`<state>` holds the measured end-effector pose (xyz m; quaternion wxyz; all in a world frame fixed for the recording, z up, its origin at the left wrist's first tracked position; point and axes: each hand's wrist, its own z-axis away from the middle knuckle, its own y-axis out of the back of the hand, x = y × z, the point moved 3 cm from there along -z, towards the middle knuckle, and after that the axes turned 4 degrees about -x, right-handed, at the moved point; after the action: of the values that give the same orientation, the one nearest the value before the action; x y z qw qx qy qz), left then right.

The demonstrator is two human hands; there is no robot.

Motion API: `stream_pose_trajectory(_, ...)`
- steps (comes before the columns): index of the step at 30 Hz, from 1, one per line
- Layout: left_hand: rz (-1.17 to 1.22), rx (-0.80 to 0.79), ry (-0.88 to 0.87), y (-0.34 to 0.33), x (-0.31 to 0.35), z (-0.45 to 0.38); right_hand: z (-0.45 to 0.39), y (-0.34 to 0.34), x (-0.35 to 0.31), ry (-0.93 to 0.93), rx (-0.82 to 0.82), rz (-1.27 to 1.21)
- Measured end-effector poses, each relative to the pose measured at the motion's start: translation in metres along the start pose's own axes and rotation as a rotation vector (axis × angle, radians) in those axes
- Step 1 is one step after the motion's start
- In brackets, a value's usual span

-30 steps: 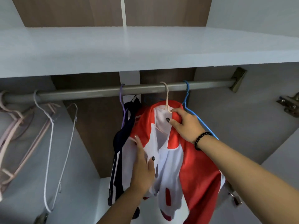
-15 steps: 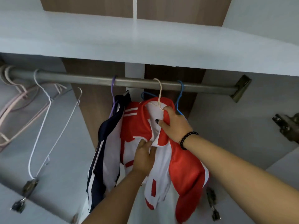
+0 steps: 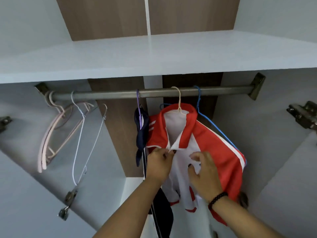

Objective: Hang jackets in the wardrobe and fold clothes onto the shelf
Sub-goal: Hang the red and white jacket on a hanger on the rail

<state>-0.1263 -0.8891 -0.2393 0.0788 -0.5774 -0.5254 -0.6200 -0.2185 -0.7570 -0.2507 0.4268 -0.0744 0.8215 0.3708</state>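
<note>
A red and white jacket (image 3: 217, 148) hangs on a cream hanger (image 3: 178, 98) from the grey wardrobe rail (image 3: 154, 93). My left hand (image 3: 158, 164) pinches the jacket's front edge at the zip, just below the collar. My right hand (image 3: 204, 172) grips the white front panel beside it, fingers curled into the cloth. A dark navy jacket (image 3: 141, 134) hangs on a purple hanger (image 3: 138, 102) directly left of the red one. Behind the red jacket a blue hanger (image 3: 199, 103) hangs bare.
The white shelf (image 3: 154, 54) runs above the rail. At the rail's left end hang pink hangers (image 3: 51, 127), a white wire hanger (image 3: 78, 134) and a metal clip hanger (image 3: 99, 134). Door hinges (image 3: 305, 117) stick out at right.
My right hand dropped from the collar to the white front panel. My left hand rose to the zip below the collar. The view shifted so the rail's left end now shows.
</note>
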Motion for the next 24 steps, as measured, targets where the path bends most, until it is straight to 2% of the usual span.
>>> stream_pose_trajectory(2, 0.038, -0.012, 0.012, 0.008, 0.007, 0.002, 0.015, -0.025, 0.012, -0.235, -0.303, 0.033)
stream_pose_trajectory(3, 0.074, -0.034, 0.032, 0.01, 0.008, 0.001, 0.02, -0.038, 0.016, -0.329, -0.418, 0.058)
stream_pose_trajectory(4, 0.121, -0.061, 0.061, 0.012, 0.008, 0.0, 0.022, -0.048, 0.018, -0.384, -0.465, 0.044)
stream_pose_trajectory(8, 0.301, -0.113, 0.228, 0.014, 0.008, -0.001, 0.016, -0.065, 0.008, -0.42, -0.376, -0.067)
stream_pose_trajectory(11, 0.309, -0.117, 0.234, 0.01, 0.011, 0.012, 0.017, -0.053, 0.008, -0.363, -0.368, 0.036)
stream_pose_trajectory(15, 0.559, -0.098, 0.287, 0.006, -0.003, 0.035, 0.024, -0.03, 0.013, -0.352, -0.352, -0.022)
stream_pose_trajectory(19, 0.556, -0.205, 0.303, -0.013, -0.031, 0.077, 0.027, -0.012, 0.007, -0.36, -0.361, -0.156)
stream_pose_trajectory(24, 0.52, -0.366, 0.236, -0.04, -0.048, 0.11, 0.017, -0.006, -0.018, -0.282, -0.422, -0.133)
